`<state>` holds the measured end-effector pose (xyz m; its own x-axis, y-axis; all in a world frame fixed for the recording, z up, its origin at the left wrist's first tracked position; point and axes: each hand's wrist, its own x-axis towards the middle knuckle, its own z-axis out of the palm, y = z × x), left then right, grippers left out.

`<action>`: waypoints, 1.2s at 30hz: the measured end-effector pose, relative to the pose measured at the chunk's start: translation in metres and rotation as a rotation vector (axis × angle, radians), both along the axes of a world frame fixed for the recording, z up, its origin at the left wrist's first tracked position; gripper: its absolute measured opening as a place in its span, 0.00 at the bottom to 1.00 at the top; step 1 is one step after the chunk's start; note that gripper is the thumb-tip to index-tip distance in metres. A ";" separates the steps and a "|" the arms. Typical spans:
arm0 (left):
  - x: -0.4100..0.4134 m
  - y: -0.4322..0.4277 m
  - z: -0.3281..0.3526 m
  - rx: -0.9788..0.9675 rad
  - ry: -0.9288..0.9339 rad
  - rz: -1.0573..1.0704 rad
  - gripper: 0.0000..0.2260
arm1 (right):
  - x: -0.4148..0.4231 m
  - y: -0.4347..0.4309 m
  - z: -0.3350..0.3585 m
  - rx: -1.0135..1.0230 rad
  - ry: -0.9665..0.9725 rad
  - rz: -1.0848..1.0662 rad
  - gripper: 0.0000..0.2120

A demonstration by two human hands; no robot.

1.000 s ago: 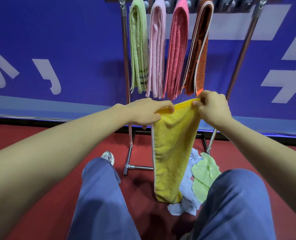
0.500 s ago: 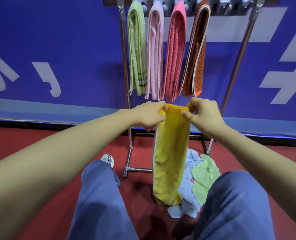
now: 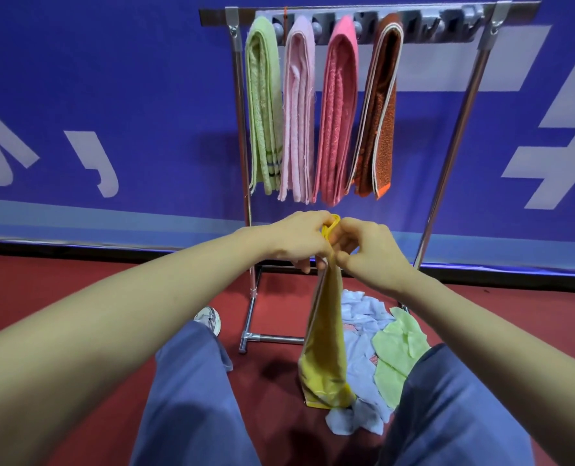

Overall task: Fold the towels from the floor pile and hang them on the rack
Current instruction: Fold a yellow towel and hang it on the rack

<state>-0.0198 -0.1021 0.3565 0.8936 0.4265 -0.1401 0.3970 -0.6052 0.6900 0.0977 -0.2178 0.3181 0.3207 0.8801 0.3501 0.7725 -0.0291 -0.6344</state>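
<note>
A yellow towel (image 3: 326, 348) hangs folded into a narrow strip in front of me. My left hand (image 3: 299, 240) and my right hand (image 3: 370, 250) meet at its top edge and both pinch it there. Its lower end dangles just above the floor pile, where a pale blue towel (image 3: 360, 334) and a light green towel (image 3: 400, 348) lie crumpled. Behind stands the metal rack (image 3: 242, 129), with green (image 3: 262, 105), pale pink (image 3: 298, 112), pink (image 3: 336, 112) and brown (image 3: 380, 105) folded towels hanging side by side on its top bar.
The right part of the rack's top bar (image 3: 447, 25) carries bare hooks. A blue wall banner (image 3: 111, 95) runs behind the rack. My knees in blue trousers (image 3: 192, 391) and one shoe (image 3: 209, 319) are over the red floor (image 3: 44, 280).
My hands have come together, bringing the two top corners of the yellow towel against each other, so the towel went from a wide sheet to a narrow strip.
</note>
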 end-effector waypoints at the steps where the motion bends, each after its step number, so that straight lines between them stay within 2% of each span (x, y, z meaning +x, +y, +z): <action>1: -0.001 0.002 -0.001 0.039 0.003 -0.009 0.18 | 0.000 -0.001 0.000 -0.009 0.025 0.014 0.12; 6: 0.000 0.012 -0.009 0.286 -0.021 -0.021 0.13 | 0.000 -0.004 -0.003 -0.085 0.135 0.055 0.24; 9: 0.002 0.012 -0.015 0.300 -0.041 0.012 0.16 | 0.003 0.000 -0.012 -0.086 0.254 0.027 0.22; 11: 0.005 0.012 -0.017 0.134 -0.131 0.072 0.15 | 0.006 0.006 -0.021 -0.088 0.339 -0.059 0.14; 14: 0.015 0.008 -0.009 -0.160 -0.275 0.152 0.15 | 0.013 0.012 -0.044 -0.204 0.422 -0.117 0.04; 16: 0.023 0.006 0.001 -0.317 -0.361 0.174 0.15 | 0.013 0.012 -0.059 -0.288 0.505 -0.079 0.09; 19: 0.033 0.006 0.017 -0.529 -0.453 0.207 0.04 | 0.006 0.011 -0.074 -0.370 0.572 0.043 0.15; 24: 0.052 0.021 0.046 -0.956 -0.656 0.322 0.18 | -0.004 0.022 -0.106 -0.395 0.596 0.073 0.08; 27: 0.062 0.034 0.055 -1.193 -0.805 0.353 0.15 | -0.004 0.036 -0.132 -0.355 0.644 -0.018 0.03; 30: 0.071 0.052 0.049 -1.250 -0.886 0.424 0.12 | 0.001 0.051 -0.152 -0.318 0.786 -0.154 0.04; 32: 0.075 0.068 0.032 -1.262 -0.879 0.476 0.11 | 0.005 0.060 -0.159 -0.331 0.905 -0.195 0.04; 34: 0.076 0.087 0.000 -1.219 -0.767 0.546 0.12 | 0.010 0.067 -0.165 -0.383 0.980 -0.204 0.05; 36: 0.074 0.103 -0.047 -1.065 -0.550 0.607 0.12 | 0.016 0.075 -0.172 -0.431 1.060 -0.214 0.09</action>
